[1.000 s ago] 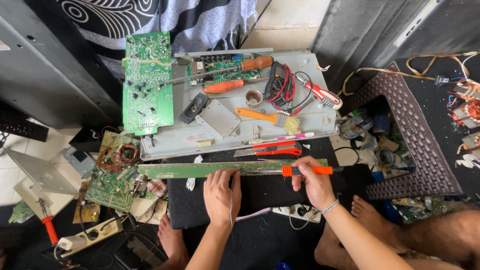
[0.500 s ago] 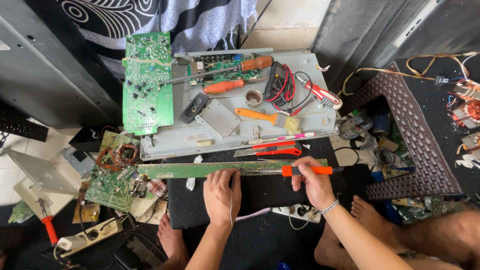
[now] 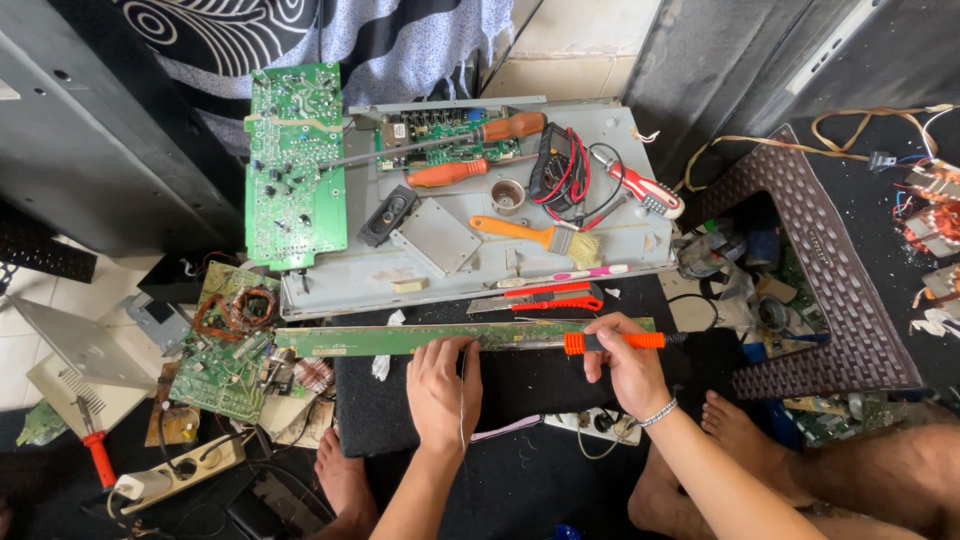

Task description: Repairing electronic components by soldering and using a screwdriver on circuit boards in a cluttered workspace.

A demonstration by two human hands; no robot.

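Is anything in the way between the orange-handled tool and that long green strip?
Nothing visible. The right hand holds the orange-handled tool with its tip lying along the long green strip, and the left hand presses on the strip just beside it, off the tip.

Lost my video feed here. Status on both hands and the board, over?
Left hand pressing long narrow green circuit strip flat. Right hand gripping orange-handled soldering iron, tip on strip. Red utility knife lies just beyond, clear.
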